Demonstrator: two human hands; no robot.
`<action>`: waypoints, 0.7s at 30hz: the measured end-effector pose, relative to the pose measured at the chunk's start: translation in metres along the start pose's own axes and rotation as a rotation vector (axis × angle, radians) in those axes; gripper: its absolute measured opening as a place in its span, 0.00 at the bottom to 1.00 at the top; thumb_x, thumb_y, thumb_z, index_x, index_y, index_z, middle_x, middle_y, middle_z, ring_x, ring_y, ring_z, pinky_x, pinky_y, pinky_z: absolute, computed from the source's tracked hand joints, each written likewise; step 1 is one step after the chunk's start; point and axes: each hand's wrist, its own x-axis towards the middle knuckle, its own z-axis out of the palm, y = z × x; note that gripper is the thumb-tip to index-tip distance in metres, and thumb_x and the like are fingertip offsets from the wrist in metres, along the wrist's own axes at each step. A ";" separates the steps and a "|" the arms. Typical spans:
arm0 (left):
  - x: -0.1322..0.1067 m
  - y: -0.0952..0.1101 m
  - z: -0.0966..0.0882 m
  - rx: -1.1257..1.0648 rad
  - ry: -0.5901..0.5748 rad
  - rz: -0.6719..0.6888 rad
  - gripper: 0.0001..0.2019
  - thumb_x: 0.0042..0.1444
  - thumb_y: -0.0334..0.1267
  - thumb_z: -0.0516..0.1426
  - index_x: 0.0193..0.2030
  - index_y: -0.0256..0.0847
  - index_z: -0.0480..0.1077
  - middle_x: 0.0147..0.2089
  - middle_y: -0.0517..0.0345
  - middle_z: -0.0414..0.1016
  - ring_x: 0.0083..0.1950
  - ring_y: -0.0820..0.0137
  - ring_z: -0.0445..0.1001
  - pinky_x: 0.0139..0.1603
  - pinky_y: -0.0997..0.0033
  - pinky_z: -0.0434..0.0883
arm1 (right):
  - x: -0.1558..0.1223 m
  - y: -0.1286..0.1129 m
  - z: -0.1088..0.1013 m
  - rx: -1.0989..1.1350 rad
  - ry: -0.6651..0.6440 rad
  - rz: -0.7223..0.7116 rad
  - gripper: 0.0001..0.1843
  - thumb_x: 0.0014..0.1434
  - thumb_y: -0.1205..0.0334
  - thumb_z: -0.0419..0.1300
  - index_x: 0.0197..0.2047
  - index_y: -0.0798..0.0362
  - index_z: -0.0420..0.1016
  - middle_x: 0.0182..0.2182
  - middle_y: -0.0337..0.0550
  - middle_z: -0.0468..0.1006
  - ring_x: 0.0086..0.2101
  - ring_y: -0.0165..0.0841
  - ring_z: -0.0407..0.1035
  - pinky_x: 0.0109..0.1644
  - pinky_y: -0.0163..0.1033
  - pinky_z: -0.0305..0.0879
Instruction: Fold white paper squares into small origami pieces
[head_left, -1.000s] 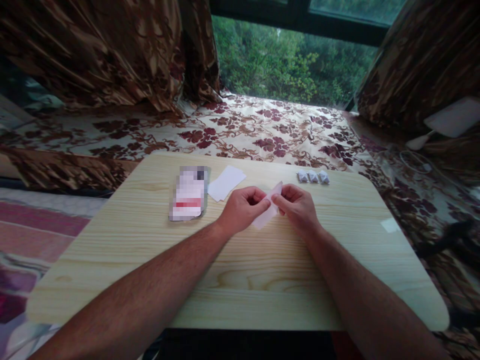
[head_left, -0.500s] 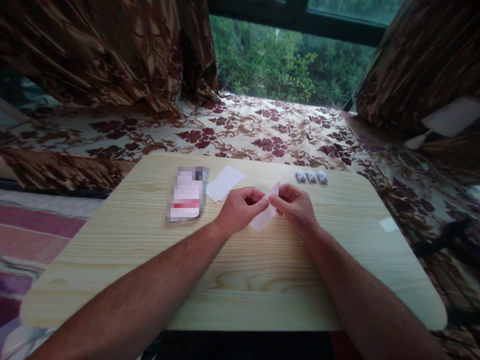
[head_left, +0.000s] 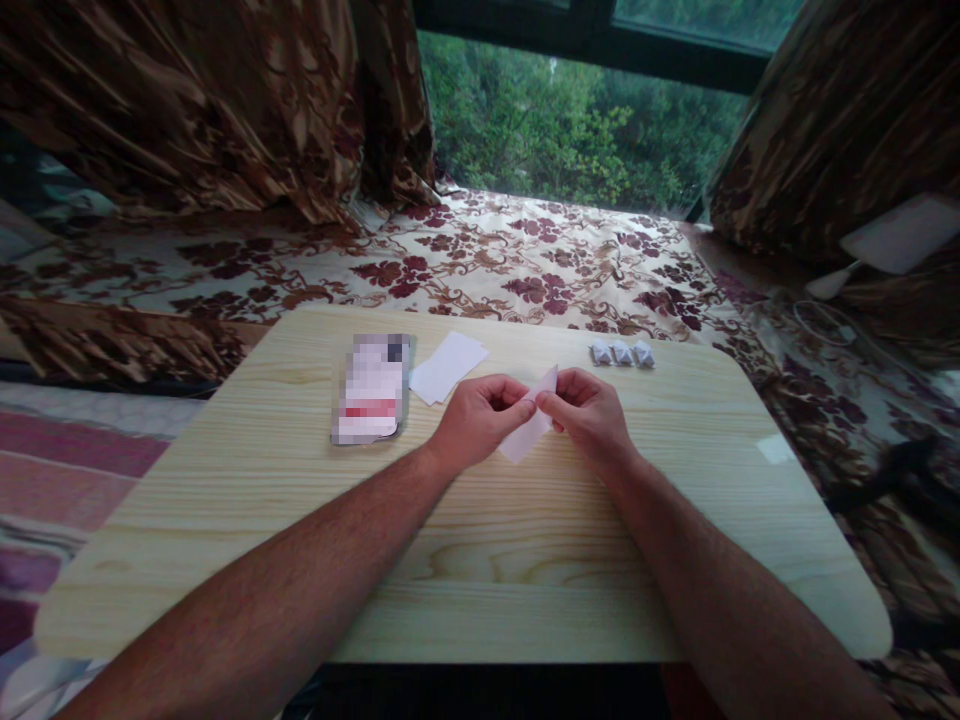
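Note:
Both hands pinch one sheet of white paper (head_left: 527, 435) above the middle of the wooden table. My left hand (head_left: 484, 412) grips its left side with thumb and curled fingers. From the right, my right hand (head_left: 592, 405) pinches the same sheet, the two thumbs almost meeting on it. The paper is tilted, one corner rising between the hands and another pointing down toward me. Just beyond my left hand lie some loose white paper sheets (head_left: 450, 367), overlapping. Three small folded paper pieces (head_left: 622, 354) stand in a row past my right hand.
A blurred-out phone-like object (head_left: 371, 390) lies left of the loose sheets on the light wooden table (head_left: 247, 500). A small white patch (head_left: 775, 449) is near the right edge. Behind are a flowered cloth ledge (head_left: 525, 260), curtains (head_left: 262, 110) and a window (head_left: 540, 120).
The view has shifted very slightly. Both hands keep the same pinch on the paper, with no clear movement.

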 end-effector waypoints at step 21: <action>0.000 0.001 0.000 0.016 0.027 -0.005 0.14 0.51 0.46 0.63 0.31 0.35 0.75 0.26 0.59 0.74 0.25 0.75 0.66 0.24 0.77 0.61 | 0.000 -0.002 0.001 -0.014 -0.005 0.003 0.08 0.51 0.61 0.66 0.29 0.53 0.72 0.21 0.33 0.70 0.20 0.25 0.60 0.23 0.33 0.54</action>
